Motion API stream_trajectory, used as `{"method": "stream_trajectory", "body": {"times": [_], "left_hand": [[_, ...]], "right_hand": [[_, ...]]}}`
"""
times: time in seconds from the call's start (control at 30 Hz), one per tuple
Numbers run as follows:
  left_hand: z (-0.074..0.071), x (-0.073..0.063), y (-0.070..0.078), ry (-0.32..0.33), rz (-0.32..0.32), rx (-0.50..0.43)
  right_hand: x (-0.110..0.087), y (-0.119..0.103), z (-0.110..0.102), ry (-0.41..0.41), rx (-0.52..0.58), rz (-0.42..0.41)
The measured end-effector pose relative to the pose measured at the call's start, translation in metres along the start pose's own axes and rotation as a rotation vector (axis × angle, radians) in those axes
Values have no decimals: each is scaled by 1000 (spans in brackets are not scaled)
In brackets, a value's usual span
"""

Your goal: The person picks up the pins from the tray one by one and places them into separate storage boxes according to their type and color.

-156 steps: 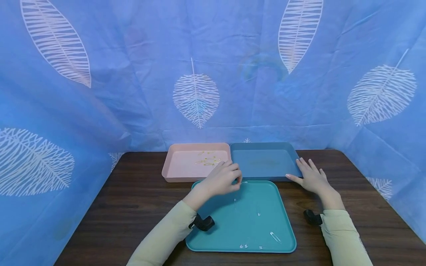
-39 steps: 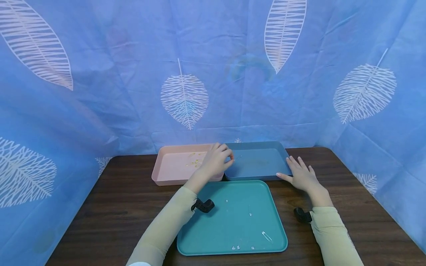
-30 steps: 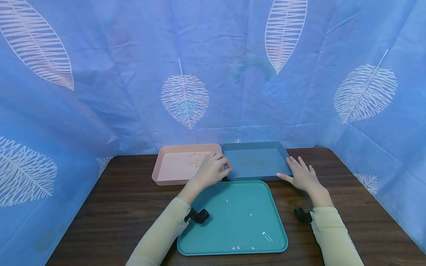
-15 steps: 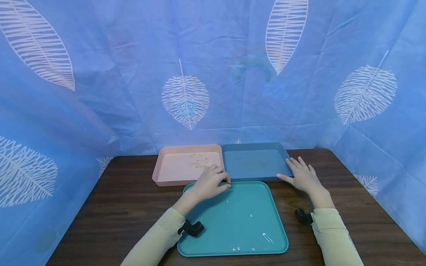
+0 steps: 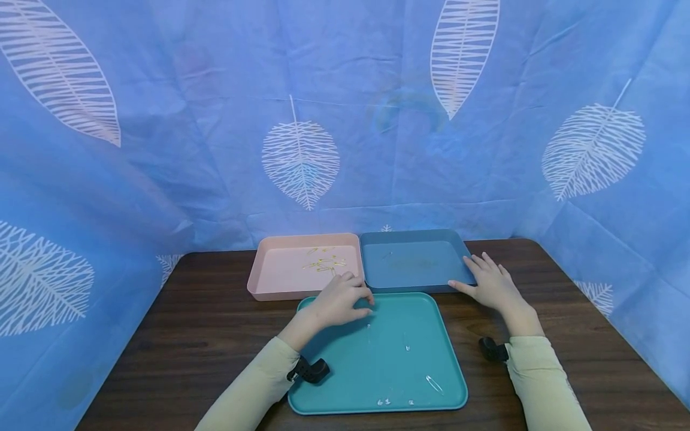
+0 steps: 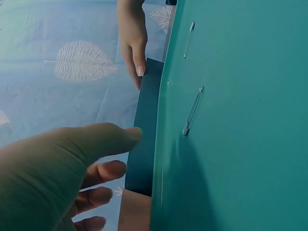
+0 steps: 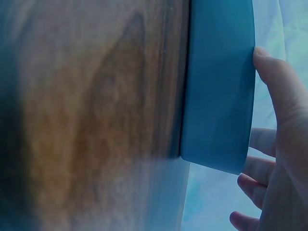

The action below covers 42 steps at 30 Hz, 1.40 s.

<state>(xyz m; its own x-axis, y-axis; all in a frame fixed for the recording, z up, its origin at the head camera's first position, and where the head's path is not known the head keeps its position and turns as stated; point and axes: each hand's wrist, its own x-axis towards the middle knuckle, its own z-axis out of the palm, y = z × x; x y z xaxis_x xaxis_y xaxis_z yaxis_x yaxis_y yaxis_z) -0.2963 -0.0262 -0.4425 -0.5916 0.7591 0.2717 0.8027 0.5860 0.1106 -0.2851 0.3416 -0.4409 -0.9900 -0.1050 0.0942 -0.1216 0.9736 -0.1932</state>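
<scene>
My left hand (image 5: 338,301) hovers over the far left part of the teal tray (image 5: 345,392), thumb apart from loosely bent fingers, nothing between them. In the left wrist view, silver safety pins lie on that tray, one (image 6: 194,110) to the right of the thumb. Another silver safety pin (image 5: 433,384) shows near the tray's right front. My right hand (image 5: 493,290) rests at the blue tray's right front corner, fingers spread; in the right wrist view its thumb touches the rim of the blue tray (image 7: 221,96). A faint thin pin (image 5: 387,255) lies in the blue tray.
Left of the blue tray stands a pink tray (image 5: 280,269) with several yellow safety pins (image 5: 325,263). Both stand behind the teal tray on a dark wooden table (image 5: 205,335). A blue leaf-print cloth (image 5: 215,149) hangs behind and at the sides.
My left hand has come back from the blue tray to over the teal tray, and its thumb and fingers have parted. A thin pin now shows in the blue tray. My right hand stays there.
</scene>
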Motion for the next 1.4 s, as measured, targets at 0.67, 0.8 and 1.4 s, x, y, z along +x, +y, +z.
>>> {"method": "stream_trajectory", "body": {"times": [0.67, 0.8, 1.4], "left_hand": [[1, -5, 3, -239, 41, 21], [1, -5, 3, -245, 45, 17], [-2, -6, 4, -273, 33, -37]], "right_hand": [[-1, -3, -3, -15, 32, 2], [-1, -2, -4, -28, 24, 16], [-2, 5, -3, -50, 33, 69]]}}
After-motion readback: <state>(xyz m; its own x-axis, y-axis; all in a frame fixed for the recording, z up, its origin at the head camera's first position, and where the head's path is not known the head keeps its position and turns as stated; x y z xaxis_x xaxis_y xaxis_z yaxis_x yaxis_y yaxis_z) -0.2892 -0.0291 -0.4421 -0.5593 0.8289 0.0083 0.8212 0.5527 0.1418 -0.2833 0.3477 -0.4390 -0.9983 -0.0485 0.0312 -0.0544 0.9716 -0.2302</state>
